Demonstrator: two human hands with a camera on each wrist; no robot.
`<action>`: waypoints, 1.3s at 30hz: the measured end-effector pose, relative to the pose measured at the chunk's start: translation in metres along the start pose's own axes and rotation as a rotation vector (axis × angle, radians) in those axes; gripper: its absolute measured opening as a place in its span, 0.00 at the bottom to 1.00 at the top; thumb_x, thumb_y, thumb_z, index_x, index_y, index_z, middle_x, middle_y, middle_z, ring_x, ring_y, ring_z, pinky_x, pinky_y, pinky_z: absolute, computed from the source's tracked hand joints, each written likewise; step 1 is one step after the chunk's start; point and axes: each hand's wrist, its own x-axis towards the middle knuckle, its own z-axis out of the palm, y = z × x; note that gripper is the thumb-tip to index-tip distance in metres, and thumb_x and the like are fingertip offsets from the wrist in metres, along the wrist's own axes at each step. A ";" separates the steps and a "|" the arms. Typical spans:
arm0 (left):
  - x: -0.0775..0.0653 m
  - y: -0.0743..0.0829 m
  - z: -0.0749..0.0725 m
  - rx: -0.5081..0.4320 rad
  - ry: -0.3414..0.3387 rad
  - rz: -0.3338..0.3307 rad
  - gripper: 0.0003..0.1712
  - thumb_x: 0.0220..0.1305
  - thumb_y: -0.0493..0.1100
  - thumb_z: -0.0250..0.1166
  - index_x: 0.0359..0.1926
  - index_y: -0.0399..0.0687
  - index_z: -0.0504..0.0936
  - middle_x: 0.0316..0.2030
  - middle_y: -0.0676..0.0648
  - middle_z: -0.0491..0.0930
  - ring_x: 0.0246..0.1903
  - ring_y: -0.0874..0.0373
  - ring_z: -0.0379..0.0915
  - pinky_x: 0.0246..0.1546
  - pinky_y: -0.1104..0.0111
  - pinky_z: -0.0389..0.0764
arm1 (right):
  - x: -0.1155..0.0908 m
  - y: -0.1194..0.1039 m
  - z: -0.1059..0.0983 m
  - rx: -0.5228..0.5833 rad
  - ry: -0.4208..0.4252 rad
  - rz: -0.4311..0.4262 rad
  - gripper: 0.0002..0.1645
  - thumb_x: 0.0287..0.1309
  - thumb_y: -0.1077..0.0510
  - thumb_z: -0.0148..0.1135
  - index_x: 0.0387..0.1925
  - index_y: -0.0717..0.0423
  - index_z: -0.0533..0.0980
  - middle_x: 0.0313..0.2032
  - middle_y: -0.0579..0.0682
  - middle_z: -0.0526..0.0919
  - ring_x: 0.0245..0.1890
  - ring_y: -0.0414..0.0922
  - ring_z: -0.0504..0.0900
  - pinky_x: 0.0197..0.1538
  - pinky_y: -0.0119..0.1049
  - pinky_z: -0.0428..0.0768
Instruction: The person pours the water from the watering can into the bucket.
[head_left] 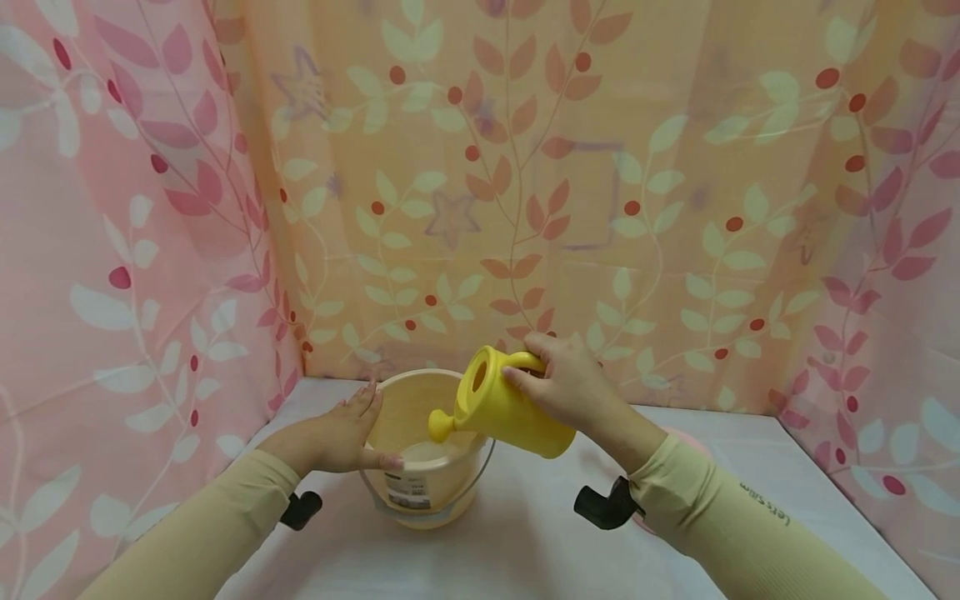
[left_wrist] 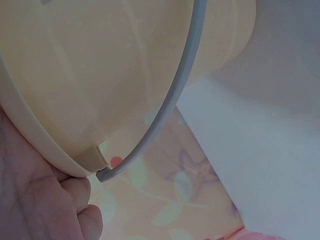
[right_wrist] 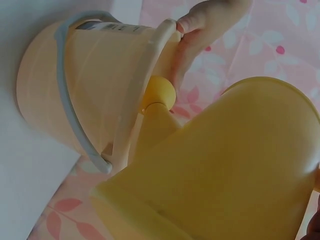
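A cream bucket point(head_left: 426, 492) with a grey handle point(left_wrist: 172, 95) and a label on its front stands upright on the white table. My left hand point(head_left: 333, 437) rests against the left side of its rim, fingers mostly straight, thumb along the front edge. My right hand point(head_left: 573, 383) grips the handle of a yellow watering can point(head_left: 517, 408). The can is tipped to the left, and its round spout head point(right_wrist: 160, 92) is over the bucket's opening. No stream from the spout can be made out. In the right wrist view the can covers part of the bucket's rim.
Behind the table point(head_left: 525, 533) hangs an orange leaf-patterned curtain point(head_left: 540, 208), with pink patterned curtains at both sides. A pink rounded object point(head_left: 692, 439) is partly hidden under my right forearm. Black camera mounts point(head_left: 603, 504) stick out at both wrists.
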 end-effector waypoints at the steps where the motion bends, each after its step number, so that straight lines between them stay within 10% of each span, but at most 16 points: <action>1: 0.000 0.000 0.000 0.000 -0.001 0.001 0.69 0.44 0.79 0.53 0.68 0.29 0.43 0.69 0.34 0.33 0.68 0.40 0.33 0.64 0.46 0.46 | 0.000 0.000 0.000 0.003 0.000 -0.003 0.18 0.52 0.51 0.65 0.19 0.51 0.66 0.14 0.45 0.66 0.15 0.41 0.67 0.18 0.31 0.69; 39: -0.001 0.001 0.000 0.002 -0.003 0.015 0.69 0.45 0.78 0.52 0.67 0.27 0.43 0.69 0.33 0.33 0.68 0.40 0.32 0.64 0.46 0.46 | 0.003 -0.004 0.001 -0.071 0.012 -0.071 0.17 0.52 0.50 0.64 0.19 0.50 0.66 0.13 0.43 0.66 0.14 0.40 0.66 0.17 0.30 0.68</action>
